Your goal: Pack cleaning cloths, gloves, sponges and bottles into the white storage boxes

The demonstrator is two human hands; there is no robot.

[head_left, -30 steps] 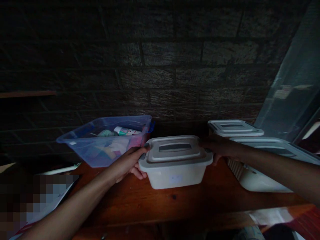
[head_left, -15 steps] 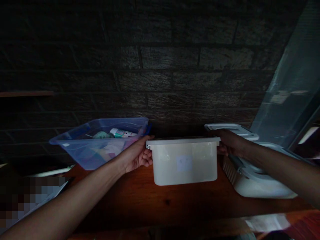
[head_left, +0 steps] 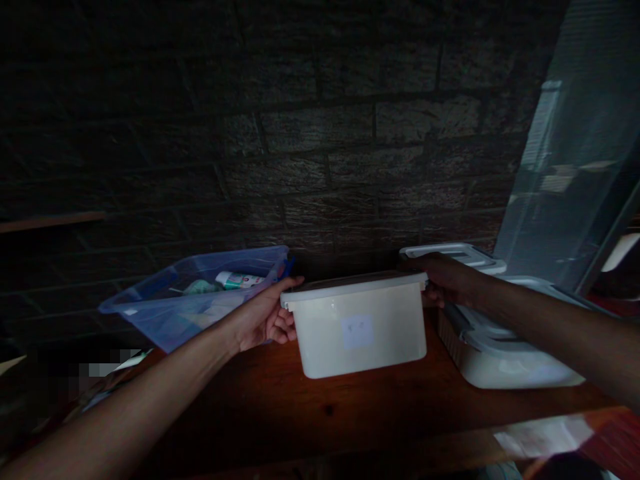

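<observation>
A white lidded storage box [head_left: 320,340] with a small pale label on its front is between my hands at the wooden table. My left hand [head_left: 273,317] grips the left end of its rim, thumb on top and fingers curled beneath. At the other end my right hand [head_left: 440,280] holds the rim, its fingers partly hidden behind the box corner. The box's contents do not show. Just left of it stands an open blue translucent bin [head_left: 200,293], holding a white and green tube [head_left: 237,280] and other items.
On the right, a white box with a grey-white lid [head_left: 510,360] stands on the table [head_left: 270,413], another lidded box [head_left: 455,253] behind it. A dark brick wall [head_left: 320,147] rises at the back. Clear plastic tape or film [head_left: 545,437] lies along the front edge.
The view has tilted and shifted slightly, so the held box appears a little further left and slanted. Both hands keep their hold on its rim.
</observation>
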